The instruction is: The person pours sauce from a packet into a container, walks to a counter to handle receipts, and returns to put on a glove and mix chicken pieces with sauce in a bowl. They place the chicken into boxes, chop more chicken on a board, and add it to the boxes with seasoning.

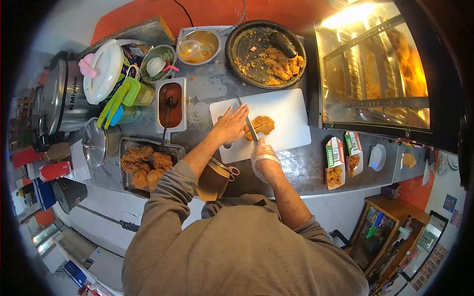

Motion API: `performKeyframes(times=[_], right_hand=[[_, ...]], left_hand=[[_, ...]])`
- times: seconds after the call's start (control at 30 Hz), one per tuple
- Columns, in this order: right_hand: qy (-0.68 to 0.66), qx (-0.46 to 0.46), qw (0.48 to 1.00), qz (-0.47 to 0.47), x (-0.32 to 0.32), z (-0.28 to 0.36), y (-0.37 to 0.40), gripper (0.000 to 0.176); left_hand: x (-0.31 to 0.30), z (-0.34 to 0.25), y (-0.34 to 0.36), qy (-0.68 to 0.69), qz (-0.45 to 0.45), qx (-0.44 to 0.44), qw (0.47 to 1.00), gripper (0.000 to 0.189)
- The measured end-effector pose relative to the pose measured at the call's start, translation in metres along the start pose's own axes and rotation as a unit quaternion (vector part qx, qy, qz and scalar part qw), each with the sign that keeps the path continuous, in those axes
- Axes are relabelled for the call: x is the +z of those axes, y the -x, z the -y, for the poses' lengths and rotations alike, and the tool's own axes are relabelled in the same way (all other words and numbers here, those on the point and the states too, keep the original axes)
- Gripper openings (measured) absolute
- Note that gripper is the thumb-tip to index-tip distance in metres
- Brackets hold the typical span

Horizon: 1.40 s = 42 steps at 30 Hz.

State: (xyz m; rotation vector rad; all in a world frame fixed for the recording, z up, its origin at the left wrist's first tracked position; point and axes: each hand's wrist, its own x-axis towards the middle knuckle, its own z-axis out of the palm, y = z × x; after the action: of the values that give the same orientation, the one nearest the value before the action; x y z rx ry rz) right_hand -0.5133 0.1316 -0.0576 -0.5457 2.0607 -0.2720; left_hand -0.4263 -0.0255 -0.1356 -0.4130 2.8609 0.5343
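A white cutting board [291, 118] lies on the metal counter with a piece of breaded fried food [264, 124] on it, a cut line across its surface. My right hand [265, 160], in a clear plastic glove, is closed on a knife [250, 126] whose blade lies along the left part of the piece and points away from me. My left hand [231, 127] is bare, palm down over the board's left side, fingers stretched out close to the blade. A small dark object [227, 146] shows partly beneath it; I cannot make out what it is.
Fried pieces fill a metal tray [180, 148] at the left, near scissors [232, 171]. Behind are a red sauce container [183, 113], a steel bowl [216, 49] and a stone mortar [229, 54]. At the right stand a lit warmer [370, 104] and food boxes [335, 153].
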Motion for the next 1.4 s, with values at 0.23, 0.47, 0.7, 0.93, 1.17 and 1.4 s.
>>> performKeyframes(times=[0.23, 0.47, 0.7, 0.93, 1.17, 1.4], right_hand=[[0.003, -0.085, 0.993, -0.082, 0.08, -0.043, -0.07, 0.045], [0.055, -0.067, 0.994, -0.071, 0.028, -0.025, -0.032, 0.05], [0.061, -0.054, 0.995, -0.059, 0.034, -0.03, -0.054, 0.052], [0.125, -0.076, 0.988, -0.058, -0.024, -0.01, -0.014, 0.053], [-0.087, 0.03, 0.994, -0.055, 0.025, -0.03, -0.05, 0.067], [0.002, 0.039, 0.997, -0.062, -0.004, -0.036, -0.052, 0.059]], left_hand=[[-0.009, 0.005, 0.001, -0.107, 0.028, -0.022, 0.994, 0.085], [-0.009, -0.002, 0.004, -0.094, 0.039, -0.017, 0.995, 0.087], [-0.008, -0.003, 0.0, -0.096, 0.033, -0.028, 0.994, 0.085], [-0.016, -0.004, -0.013, -0.021, 0.002, 0.018, 1.0, 0.084], [-0.009, -0.01, -0.016, -0.058, 0.027, -0.017, 0.998, 0.084], [-0.009, -0.012, -0.028, -0.026, 0.038, 0.018, 0.999, 0.088]])
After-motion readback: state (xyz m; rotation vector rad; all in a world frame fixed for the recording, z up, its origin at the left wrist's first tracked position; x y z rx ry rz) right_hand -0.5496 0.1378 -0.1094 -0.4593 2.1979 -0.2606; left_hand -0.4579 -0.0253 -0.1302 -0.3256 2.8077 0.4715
